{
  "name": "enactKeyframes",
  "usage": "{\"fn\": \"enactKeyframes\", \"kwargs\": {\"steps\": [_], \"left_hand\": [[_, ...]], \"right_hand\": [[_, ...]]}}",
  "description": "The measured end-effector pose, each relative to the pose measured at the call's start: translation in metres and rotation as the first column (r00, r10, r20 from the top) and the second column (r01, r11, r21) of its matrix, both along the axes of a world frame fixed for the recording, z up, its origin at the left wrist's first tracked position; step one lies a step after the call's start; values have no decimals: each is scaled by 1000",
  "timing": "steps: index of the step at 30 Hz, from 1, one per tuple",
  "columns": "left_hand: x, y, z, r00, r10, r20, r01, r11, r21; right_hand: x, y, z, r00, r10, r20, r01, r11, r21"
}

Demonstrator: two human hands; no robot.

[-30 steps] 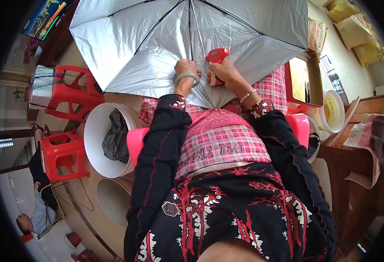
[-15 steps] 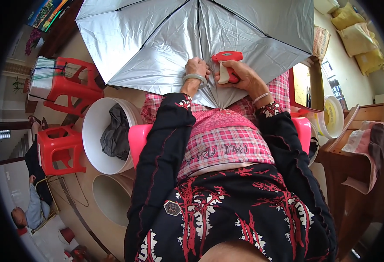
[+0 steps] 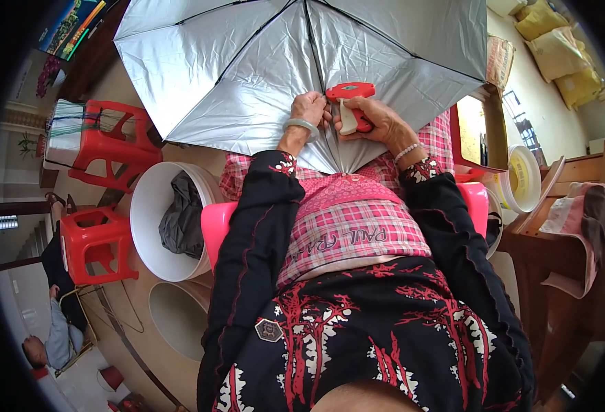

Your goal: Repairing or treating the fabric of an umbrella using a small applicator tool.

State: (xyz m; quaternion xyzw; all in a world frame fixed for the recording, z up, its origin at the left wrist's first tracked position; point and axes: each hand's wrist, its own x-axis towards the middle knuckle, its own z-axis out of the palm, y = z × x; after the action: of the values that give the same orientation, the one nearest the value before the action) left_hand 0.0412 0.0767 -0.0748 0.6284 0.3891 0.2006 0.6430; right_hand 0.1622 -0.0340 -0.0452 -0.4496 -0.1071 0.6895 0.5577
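A silver umbrella canopy (image 3: 247,82) lies spread over my lap, its dark ribs fanning out from the far side. My left hand (image 3: 309,111), with a pale bangle at the wrist, is closed in a pinch on the fabric by the middle rib (image 3: 314,51). Just right of it, my right hand (image 3: 381,123) is wrapped round a red, gun-shaped hand tool (image 3: 352,90) with a cream trigger lever. The tool's nose points left and sits at the middle rib, close to my left fingertips. Whether it touches the rib, I cannot tell.
To the left stand a white bucket (image 3: 141,226) with dark cloth inside and red plastic stools (image 3: 96,244). A box (image 3: 484,130) and a white tub (image 3: 525,175) are on the right, near a wooden chair (image 3: 556,240). Another person (image 3: 58,336) sits at far left.
The tool in my right hand has shifted slightly left, bringing its nose nearer the middle rib and my left fingers. The whole view has tilted a little.
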Motion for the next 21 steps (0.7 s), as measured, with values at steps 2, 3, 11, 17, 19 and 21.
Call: {"fn": "enactKeyframes", "kwargs": {"steps": [2,3,11,17,19,21], "left_hand": [[1,-1,1,1000,-10,5,9,1000,9],[2,0,0,1000,-12,14,12,1000,-8],[12,-2,-3,991,107,-85,-111,993,-45],[-7,37,25,930,61,-363,-35,996,76],[-58,137,-3,498,-154,-853,785,500,367],[-43,130,53,318,-32,-948,823,506,259]], "right_hand": [[2,4,-10,1000,-9,-2,9,1000,12],[5,5,-16,1000,-13,1,13,1000,15],[6,3,-6,986,36,162,-51,995,91],[24,-17,62,731,-214,648,113,974,194],[26,-19,92,533,-274,801,118,961,251],[47,-34,100,249,-315,916,217,940,264]]}}
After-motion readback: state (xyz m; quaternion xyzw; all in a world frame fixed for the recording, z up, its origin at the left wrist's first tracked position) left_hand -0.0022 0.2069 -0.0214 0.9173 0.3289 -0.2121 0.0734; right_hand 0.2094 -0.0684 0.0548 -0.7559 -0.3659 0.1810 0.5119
